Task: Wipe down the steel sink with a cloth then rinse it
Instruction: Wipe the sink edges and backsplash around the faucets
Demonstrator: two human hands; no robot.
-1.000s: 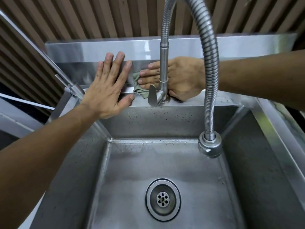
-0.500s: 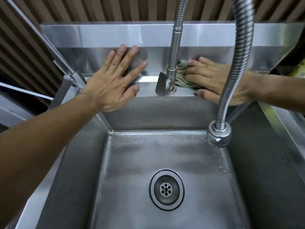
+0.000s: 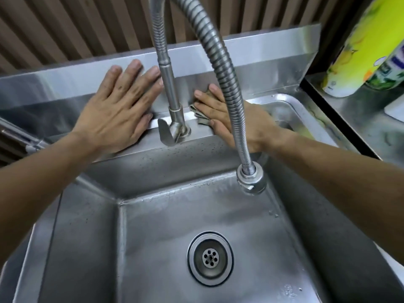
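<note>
The steel sink (image 3: 153, 226) fills the lower view, with a round drain (image 3: 210, 258) in its wet floor. A tap column (image 3: 172, 101) rises from the back ledge, and its lever (image 3: 165, 134) points forward. My right hand (image 3: 229, 121) presses a crumpled grey-green cloth (image 3: 200, 115) flat on the ledge and splashback, just right of the tap base. My left hand (image 3: 122, 110) lies flat with spread fingers on the ledge and splashback left of the tap, holding nothing.
A flexible steel hose (image 3: 227, 84) arcs across my right hand and ends in a spray head (image 3: 251, 181) over the basin's back right. A yellow-green bottle (image 3: 363, 47) stands on the steel counter at right. Another tap pipe (image 3: 19, 136) enters from the left.
My right hand with the cloth has slid from the left of the tap column, behind it, to its right side. My left hand stays flat. The view has shifted right and tilted.
</note>
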